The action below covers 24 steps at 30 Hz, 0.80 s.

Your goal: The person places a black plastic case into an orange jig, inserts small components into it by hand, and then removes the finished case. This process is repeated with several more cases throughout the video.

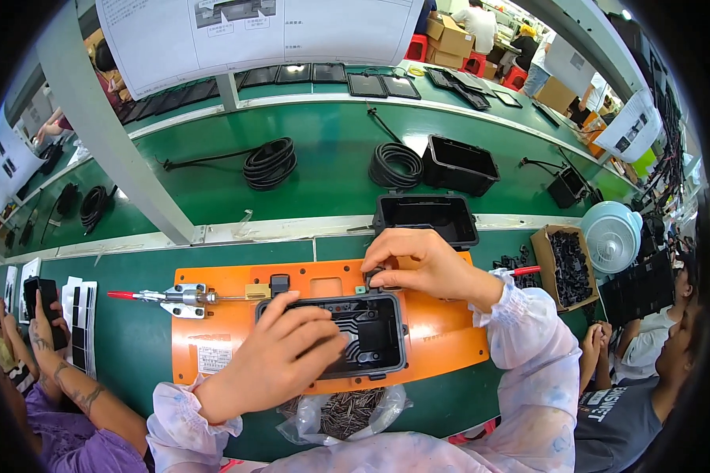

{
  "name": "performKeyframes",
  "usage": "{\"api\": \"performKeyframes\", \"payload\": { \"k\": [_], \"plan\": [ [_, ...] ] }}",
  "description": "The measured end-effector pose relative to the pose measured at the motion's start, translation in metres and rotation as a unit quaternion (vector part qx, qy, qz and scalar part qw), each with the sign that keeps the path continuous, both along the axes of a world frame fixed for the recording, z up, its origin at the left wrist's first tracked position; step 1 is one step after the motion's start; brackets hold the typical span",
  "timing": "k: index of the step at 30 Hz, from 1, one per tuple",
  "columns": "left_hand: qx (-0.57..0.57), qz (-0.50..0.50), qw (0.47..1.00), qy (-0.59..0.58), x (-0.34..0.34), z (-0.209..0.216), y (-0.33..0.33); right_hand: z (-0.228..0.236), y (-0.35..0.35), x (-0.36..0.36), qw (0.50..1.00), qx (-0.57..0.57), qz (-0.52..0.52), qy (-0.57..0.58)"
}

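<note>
A black rectangular plastic box point(387, 331) sits face up in an orange fixture plate point(442, 331). My left hand point(288, 351) lies over the box's left side with its fingers stretched out and apart, hiding that part of it. At the box's far right corner my right hand point(414, 264) pinches a small black part point(373, 278) between thumb and fingers. A matching black block point(279, 284) stands on the plate near the far left corner. Beside it, a toggle clamp point(185, 296) with a red handle is mounted at the plate's left.
A clear bag of screws point(347, 414) lies before the plate. Beyond it are an open black box point(426, 218) and coiled black cables point(270, 164). At right stand a carton of small black parts point(566, 268) and a fan point(612, 240). Co-workers sit on both sides.
</note>
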<state>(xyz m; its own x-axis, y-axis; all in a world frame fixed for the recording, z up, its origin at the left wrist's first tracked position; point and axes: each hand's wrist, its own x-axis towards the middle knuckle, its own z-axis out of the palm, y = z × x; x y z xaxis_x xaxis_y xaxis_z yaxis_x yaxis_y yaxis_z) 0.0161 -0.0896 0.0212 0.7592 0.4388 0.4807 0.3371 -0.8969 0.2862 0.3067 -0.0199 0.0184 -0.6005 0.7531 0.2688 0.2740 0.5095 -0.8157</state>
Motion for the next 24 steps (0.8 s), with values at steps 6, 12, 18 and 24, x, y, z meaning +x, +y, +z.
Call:
{"api": "performKeyframes", "payload": {
  "k": [6, 12, 18, 24],
  "plan": [
    [0.012, 0.022, 1.000, -0.010, 0.009, 0.007, 0.020, 0.009, -0.001, -0.008, 0.998, 0.008, 0.013, -0.068],
    [0.035, -0.005, 0.999, 0.003, 0.031, 0.010, 0.037, 0.005, -0.011, -0.009, 0.989, 0.104, -0.062, -0.089],
    [0.035, -0.025, 0.999, -0.004, 0.043, -0.013, 0.049, 0.013, -0.044, 0.029, 0.958, 0.161, -0.236, -0.021],
    [0.135, -0.023, 0.990, 0.040, 0.049, -0.010, 0.043, -0.007, -0.095, 0.142, 0.676, 0.282, -0.602, -0.317]
  ]
}}
